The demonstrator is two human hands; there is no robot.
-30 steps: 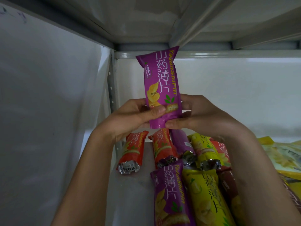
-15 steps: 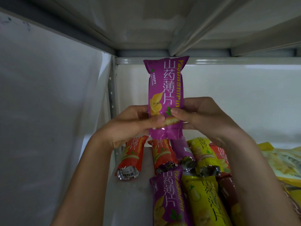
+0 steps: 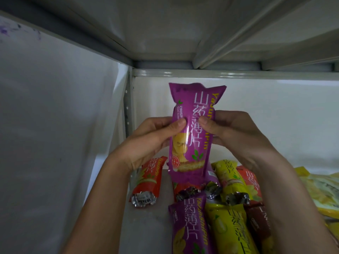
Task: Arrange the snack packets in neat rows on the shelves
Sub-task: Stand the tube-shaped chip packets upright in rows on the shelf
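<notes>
A purple snack packet (image 3: pixel 192 114) with white and yellow lettering stands upright in the air above the shelf. My left hand (image 3: pixel 146 142) grips its left edge, thumb on the front. My right hand (image 3: pixel 236 132) grips its right edge, thumb pressed on the front beside the left thumb. Below on the grey shelf (image 3: pixel 146 226) lie more packets: an orange one (image 3: pixel 148 182) alone at the left, a second purple one (image 3: pixel 189 226) in front, a yellow one (image 3: pixel 233 228) beside it, and a brown one (image 3: pixel 258 222). Further orange, purple and yellow packets lie behind, partly hidden.
The white left side wall (image 3: pixel 55 125) and a perforated upright (image 3: pixel 127 107) bound the shelf. The shelf above (image 3: pixel 183 33) is close overhead. Flat yellow bags (image 3: pixel 324 191) are piled at the right. Bare shelf surface lies between the orange packet and the purple one.
Both hands slid up from the packet's bottom end to its middle. The packet sits lower in view and its lower end now hangs near the packets on the shelf.
</notes>
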